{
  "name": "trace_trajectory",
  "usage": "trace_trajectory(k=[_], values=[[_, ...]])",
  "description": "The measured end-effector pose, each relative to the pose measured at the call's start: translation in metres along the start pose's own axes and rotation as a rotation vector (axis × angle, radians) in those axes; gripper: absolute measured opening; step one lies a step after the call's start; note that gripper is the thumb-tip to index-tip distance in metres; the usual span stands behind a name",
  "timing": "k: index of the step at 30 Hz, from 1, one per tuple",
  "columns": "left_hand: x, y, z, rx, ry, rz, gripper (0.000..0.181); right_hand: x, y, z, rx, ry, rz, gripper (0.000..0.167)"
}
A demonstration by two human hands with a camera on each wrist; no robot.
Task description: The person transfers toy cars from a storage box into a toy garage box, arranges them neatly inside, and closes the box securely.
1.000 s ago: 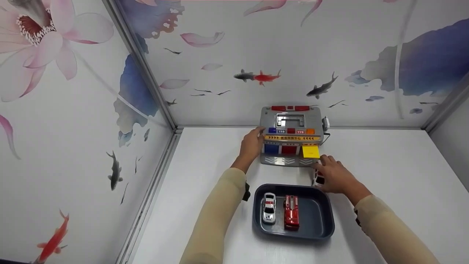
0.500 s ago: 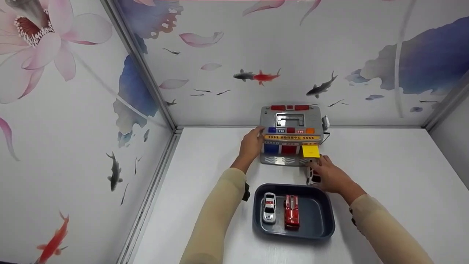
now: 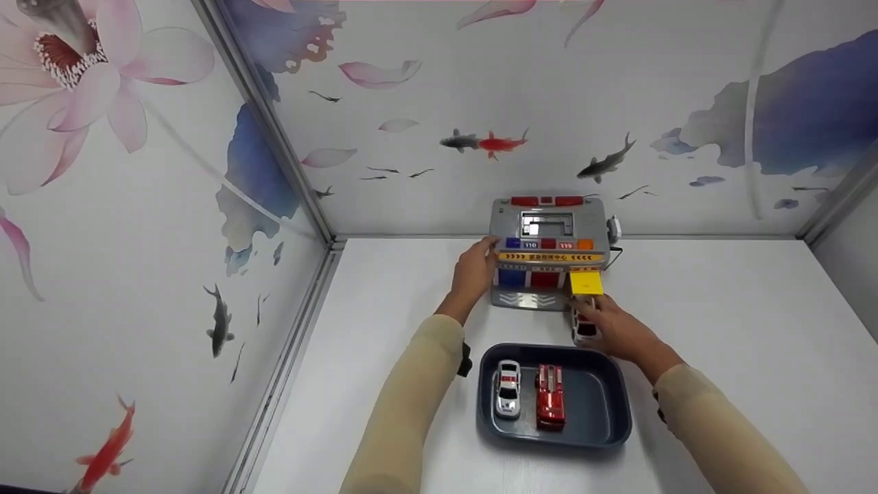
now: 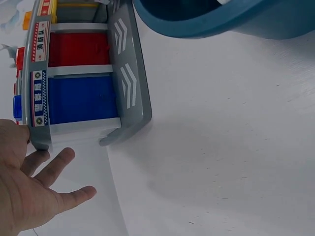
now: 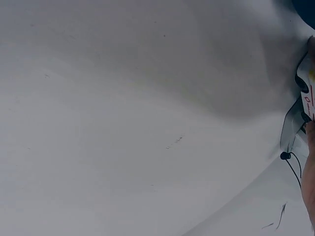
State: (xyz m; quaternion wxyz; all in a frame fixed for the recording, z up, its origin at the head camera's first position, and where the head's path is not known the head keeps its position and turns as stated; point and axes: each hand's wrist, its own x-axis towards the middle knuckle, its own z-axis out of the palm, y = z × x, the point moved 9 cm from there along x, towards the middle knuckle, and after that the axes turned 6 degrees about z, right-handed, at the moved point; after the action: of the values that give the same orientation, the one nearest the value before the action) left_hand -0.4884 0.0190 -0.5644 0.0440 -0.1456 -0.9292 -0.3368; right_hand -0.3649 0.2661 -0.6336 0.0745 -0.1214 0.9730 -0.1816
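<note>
Toy station point(image 3: 547, 250): "110" point(image 3: 531, 245), "119" point(image 3: 566, 245); yellow strip point(image 3: 552, 257): Chinese characters, chevrons; ramp point(image 3: 528, 300): white chevrons.

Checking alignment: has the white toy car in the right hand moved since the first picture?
Yes: the car has shifted left, now roughly lined up with the square yellow door of the grey plastic garage.

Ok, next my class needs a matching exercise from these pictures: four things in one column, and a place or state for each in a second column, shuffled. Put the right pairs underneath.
Column one
1. red toy truck
2. left hand
3. right hand
4. yellow door

Column two
A. holds a white toy car
B. swung up, sticking out from the garage front
C. lies in the dark blue tray
D. touches the side of the toy garage

Right pairs: 1-C, 2-D, 3-A, 4-B
</note>
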Motion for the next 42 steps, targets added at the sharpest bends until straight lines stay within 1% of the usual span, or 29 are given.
trace_trajectory(k=[4, 11, 16, 19, 26, 28, 34, 39, 42], values=[[0.0001, 0.0001, 0.0011, -0.014, -0.003, -0.003, 0.041, -0.0010, -0.0022, 0.0003, -0.026, 0.028, -0.017, 0.097], [-0.0001, -0.0012, 0.0010, -0.013, -0.004, 0.000, 0.041, -0.0001, -0.0022, 0.0037, -0.127, 0.112, -0.049, 0.098], [0.0002, -0.0025, 0.0016, -0.023, -0.010, -0.009, 0.041, 0.0003, 0.0002, 0.0057, -0.137, 0.151, -0.055, 0.095], [0.0003, -0.0034, 0.0020, -0.019, -0.010, -0.008, 0.041, 0.0003, 0.0010, 0.0062, -0.125, 0.174, -0.067, 0.090], [0.0004, -0.0001, -0.0005, 0.010, 0.012, 0.040, 0.041, -0.0023, -0.0041, 0.0057, -0.121, 0.258, -0.131, 0.065], [0.0001, 0.0000, -0.0006, 0.012, 0.011, 0.040, 0.041, -0.0015, -0.0045, 0.0071, -0.125, 0.261, -0.126, 0.062], [0.0001, -0.0003, -0.0007, 0.014, 0.014, 0.031, 0.041, 0.0028, -0.0043, 0.0082, -0.120, 0.243, -0.071, 0.053], [0.0004, -0.0006, -0.0001, 0.002, 0.015, 0.029, 0.040, 0.0038, -0.0058, 0.0058, -0.181, 0.256, -0.068, 0.042], [-0.0004, -0.0017, 0.0000, -0.008, 0.010, 0.019, 0.041, 0.0042, -0.0056, 0.0061, -0.208, 0.257, -0.073, 0.041]])
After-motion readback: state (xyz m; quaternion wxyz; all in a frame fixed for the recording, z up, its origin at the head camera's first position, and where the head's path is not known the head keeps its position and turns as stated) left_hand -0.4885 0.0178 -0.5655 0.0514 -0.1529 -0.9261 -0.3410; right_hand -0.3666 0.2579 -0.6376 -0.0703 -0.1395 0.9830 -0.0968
